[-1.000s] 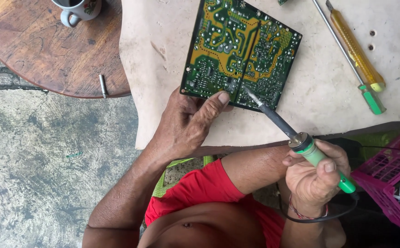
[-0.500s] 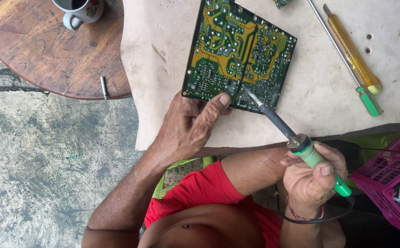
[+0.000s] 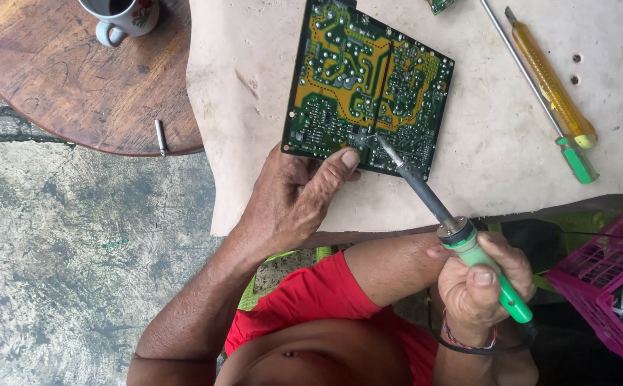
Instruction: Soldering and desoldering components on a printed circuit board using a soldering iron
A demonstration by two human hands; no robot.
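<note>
A green and yellow circuit board (image 3: 368,86) lies solder side up on a pale worktable (image 3: 497,143). My left hand (image 3: 293,196) presses on the board's near edge, thumb on its lower rim. My right hand (image 3: 479,286) grips the green handle of a soldering iron (image 3: 454,229). The iron's thin tip touches the board near its lower middle. A cord loops under my right wrist.
A yellow-handled screwdriver and a green-tipped tool (image 3: 554,93) lie at the table's right. A cup (image 3: 122,14) stands on a round wooden table (image 3: 54,78) at the left, with a small metal pin (image 3: 160,137) near its edge. A pink plastic basket (image 3: 611,279) sits at the lower right.
The soldering iron's tip has shifted slightly left along the board's lower part. My left hand stays on the board's edge.
</note>
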